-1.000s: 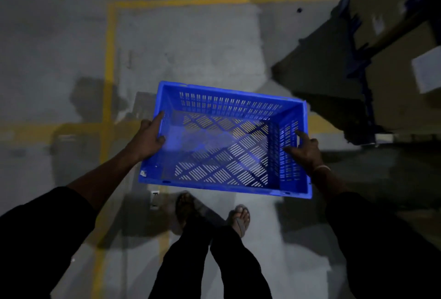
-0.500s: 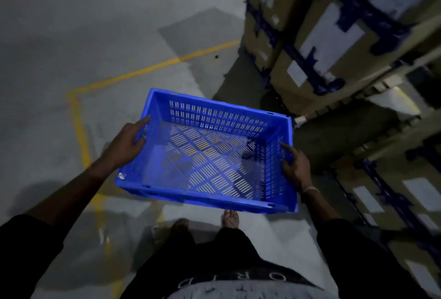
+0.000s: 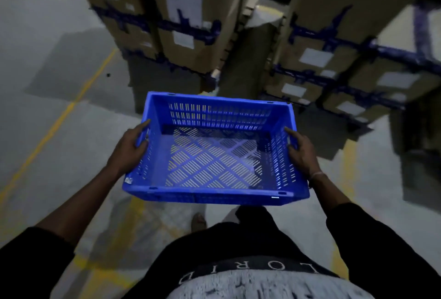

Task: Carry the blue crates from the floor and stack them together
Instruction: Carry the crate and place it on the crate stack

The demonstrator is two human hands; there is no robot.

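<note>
An empty blue crate (image 3: 214, 193) with slotted walls and a lattice floor hangs in front of my waist, held level above the concrete floor. My left hand (image 3: 128, 150) grips its left wall, thumb over the rim. On the opposite side my right hand (image 3: 301, 153) clasps the right wall the same way. No other blue crate shows in the head view.
Tall stacks of strapped cardboard boxes (image 3: 181, 19) rise straight ahead, with more boxes (image 3: 334, 60) at the right and a dark gap between them. A yellow floor line (image 3: 71, 107) runs diagonally at the left. One foot (image 3: 198, 222) shows under the crate.
The view has swung right while I walk with the crate: the box stacks moved from the right edge to straight ahead, and the yellow lines slid left. Both hands kept their grip.
</note>
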